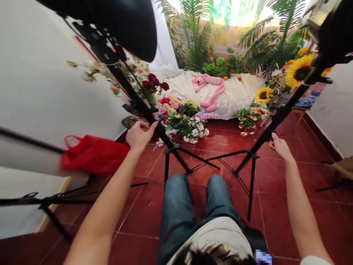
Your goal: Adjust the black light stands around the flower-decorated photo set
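Two black tripod light stands rise in front of me, one on each side. At the pole of the left light stand (137, 98), my left hand (138, 135) is closed, its fingers curled and its thumb against the pole; whatever lies inside the fingers is hidden. My right hand (281, 147) has its fingers drawn together at a small clamp knob (271, 136) on the right light stand (284, 112). The legs of both stands are spread on the red tiled floor (138, 217). A large black lamp head (124, 25) tops the left stand.
A pink plush toy (212, 81) lies on a white-draped platform (239, 99), with artificial flowers (187, 121), sunflowers (300, 71) and palms (198, 33) around it. A red bag (95, 154) hangs at the left near another tripod (46, 202). White walls flank both sides.
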`<state>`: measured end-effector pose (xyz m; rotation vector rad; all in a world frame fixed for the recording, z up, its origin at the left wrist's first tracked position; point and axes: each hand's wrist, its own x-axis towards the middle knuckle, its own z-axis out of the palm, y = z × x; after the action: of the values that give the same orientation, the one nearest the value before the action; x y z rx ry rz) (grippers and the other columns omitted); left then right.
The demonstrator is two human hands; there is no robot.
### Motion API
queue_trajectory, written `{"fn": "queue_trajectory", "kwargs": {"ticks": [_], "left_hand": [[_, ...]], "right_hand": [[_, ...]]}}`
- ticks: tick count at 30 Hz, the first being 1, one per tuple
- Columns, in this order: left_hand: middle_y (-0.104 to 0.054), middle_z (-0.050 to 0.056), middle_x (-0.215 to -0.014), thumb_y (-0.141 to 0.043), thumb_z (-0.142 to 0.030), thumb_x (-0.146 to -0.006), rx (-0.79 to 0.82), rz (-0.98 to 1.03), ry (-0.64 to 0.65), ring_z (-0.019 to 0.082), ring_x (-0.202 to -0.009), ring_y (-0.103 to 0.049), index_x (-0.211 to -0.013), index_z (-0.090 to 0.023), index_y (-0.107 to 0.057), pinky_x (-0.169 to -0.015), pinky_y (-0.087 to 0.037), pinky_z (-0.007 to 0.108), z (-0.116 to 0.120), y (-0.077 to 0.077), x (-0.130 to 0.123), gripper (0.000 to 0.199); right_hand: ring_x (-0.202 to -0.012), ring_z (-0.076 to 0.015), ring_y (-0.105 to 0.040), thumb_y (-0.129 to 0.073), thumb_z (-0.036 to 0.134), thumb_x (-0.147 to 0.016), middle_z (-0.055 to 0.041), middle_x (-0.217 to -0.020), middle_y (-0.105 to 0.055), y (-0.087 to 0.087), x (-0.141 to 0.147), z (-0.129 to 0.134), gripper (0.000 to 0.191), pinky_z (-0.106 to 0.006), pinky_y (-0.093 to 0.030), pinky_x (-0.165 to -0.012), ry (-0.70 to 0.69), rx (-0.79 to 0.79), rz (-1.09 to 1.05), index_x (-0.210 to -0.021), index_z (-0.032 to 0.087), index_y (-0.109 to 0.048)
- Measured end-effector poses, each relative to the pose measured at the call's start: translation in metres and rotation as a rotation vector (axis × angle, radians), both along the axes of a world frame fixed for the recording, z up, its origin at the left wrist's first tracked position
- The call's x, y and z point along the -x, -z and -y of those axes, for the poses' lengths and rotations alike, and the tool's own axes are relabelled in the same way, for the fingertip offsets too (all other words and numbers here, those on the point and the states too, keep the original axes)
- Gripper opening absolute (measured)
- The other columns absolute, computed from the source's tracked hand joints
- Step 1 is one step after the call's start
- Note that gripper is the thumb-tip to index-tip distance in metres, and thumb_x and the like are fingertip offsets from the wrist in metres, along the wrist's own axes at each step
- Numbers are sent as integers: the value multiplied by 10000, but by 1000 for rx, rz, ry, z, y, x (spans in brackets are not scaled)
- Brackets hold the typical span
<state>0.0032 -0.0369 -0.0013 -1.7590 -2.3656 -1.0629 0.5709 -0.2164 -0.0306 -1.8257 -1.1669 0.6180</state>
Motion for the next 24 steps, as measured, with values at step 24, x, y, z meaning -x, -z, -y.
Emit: {"fn": "queue_trajectory", "kwargs": {"ticks": [24], "left_hand": [[-634, 268, -1314, -301, -527, -1012, 40, 122, 166, 339, -1170, -679, -1403, -71, -384, -902, -532, 373, -3, 22, -30, 606]], "right_hand": [[-441, -107, -436, -405, 686, -931, 29, -462, -471, -30, 399, -220, 624, -241, -369, -530, -635, -51, 0, -632, 180, -618]]}}
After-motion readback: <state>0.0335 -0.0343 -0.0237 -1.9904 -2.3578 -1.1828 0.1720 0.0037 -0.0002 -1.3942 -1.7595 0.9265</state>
